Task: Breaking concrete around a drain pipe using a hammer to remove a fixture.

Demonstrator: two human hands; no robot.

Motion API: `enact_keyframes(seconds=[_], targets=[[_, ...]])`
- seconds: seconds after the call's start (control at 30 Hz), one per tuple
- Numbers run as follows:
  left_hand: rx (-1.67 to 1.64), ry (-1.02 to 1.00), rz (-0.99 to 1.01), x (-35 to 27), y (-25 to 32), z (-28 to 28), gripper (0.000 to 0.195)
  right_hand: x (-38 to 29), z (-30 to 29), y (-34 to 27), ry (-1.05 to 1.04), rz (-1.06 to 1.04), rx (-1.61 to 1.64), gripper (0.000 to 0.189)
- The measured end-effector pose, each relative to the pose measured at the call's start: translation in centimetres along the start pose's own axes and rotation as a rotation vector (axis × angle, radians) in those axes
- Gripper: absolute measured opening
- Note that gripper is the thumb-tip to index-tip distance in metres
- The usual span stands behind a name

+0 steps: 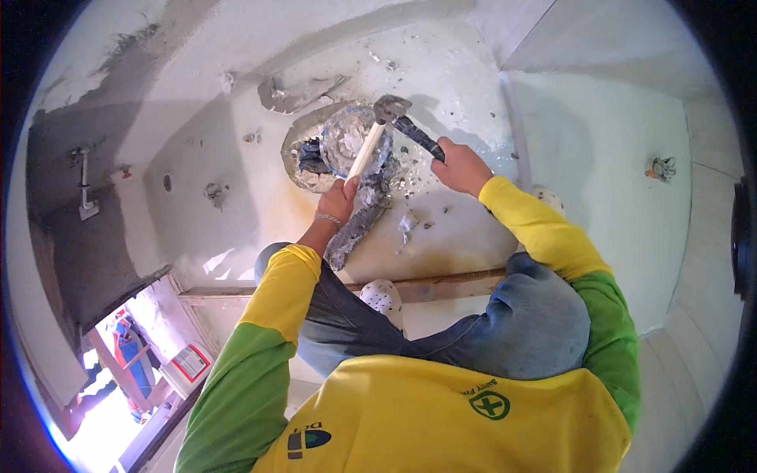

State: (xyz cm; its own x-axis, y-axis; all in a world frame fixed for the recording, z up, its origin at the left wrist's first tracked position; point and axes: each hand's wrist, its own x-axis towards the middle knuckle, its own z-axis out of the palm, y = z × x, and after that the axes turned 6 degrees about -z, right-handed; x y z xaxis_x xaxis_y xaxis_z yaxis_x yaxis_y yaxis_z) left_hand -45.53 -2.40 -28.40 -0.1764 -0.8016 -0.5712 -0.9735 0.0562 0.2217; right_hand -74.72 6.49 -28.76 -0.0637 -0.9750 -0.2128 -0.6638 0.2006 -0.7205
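Note:
My right hand (464, 165) grips the black handle of a hammer (417, 135). In my left hand (338, 204) is a pale wooden stick (368, 151), slanting up to the right. The hammer's mortar-crusted head overlaps the stick's upper end; whether they touch, I cannot tell. Below the stick lies a round, mortar-smeared piece (340, 139) with a bluish rim, within a rough-edged hole (290, 151) in the floor. Dark material (313, 156) shows in the hole's left part. A grey, crusted strip (355, 233) runs from the hole towards my left knee.
Broken bits (408, 224) and crumbs litter the pale floor. A shallow chipped patch (295, 94) lies beyond the hole. A wooden sill (437, 287) crosses before my knees, near a white perforated shoe (381, 298). A white jug (186, 369) stands lower left, by a bright opening.

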Motion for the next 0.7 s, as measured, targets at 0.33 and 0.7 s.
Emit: enact_keyframes(seconds=[0.33, 0.7], targets=[[-0.018, 0.005, 0.028, 0.4, -1.0, -0.1, 0.067, -0.3, -8.2, -10.1, 0.601, -0.452, 0.504, 0.020], [-0.647, -0.336, 0.025, 2.3, 9.9, -12.5, 0.049, -3.0, -12.9, -9.1, -0.091, 0.466, 0.561, 0.023]])
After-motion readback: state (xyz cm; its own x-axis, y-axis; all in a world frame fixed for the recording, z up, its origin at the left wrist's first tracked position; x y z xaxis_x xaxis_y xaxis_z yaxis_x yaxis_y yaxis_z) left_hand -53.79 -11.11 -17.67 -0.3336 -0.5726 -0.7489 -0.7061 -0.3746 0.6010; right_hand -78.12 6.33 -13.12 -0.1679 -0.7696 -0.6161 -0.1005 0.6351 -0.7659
